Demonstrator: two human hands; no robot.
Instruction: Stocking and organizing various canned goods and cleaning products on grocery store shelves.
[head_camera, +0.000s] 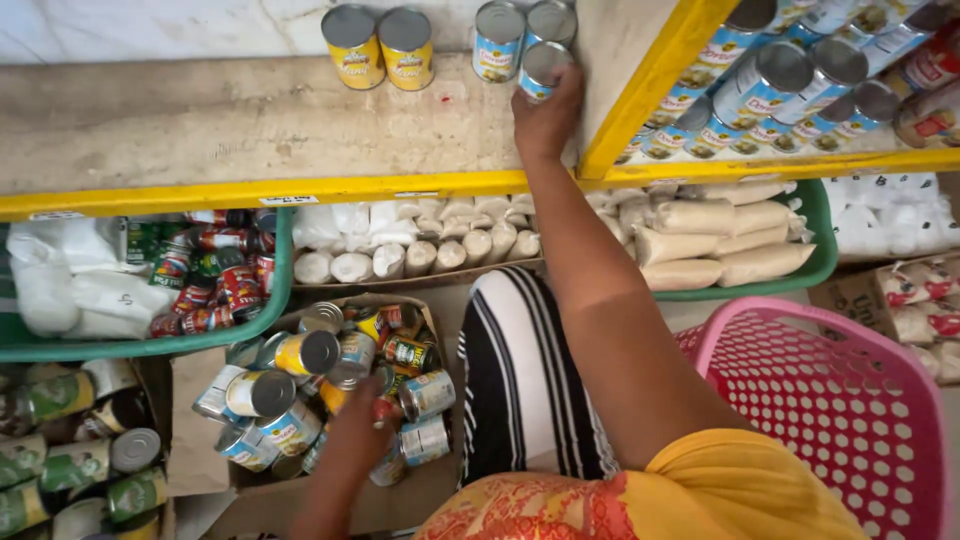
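Overhead, right hand (545, 118) gripping blue-labelled can (541, 68); left hand (352, 428) among boxed cans (300, 385), grip unclear

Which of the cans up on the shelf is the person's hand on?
The right hand grips the blue-labelled can nearest the shelf's front edge; two more blue cans and the two yellow cans stand untouched behind.

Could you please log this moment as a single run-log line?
right hand: holds blue can on shelf | left hand: in box of cans
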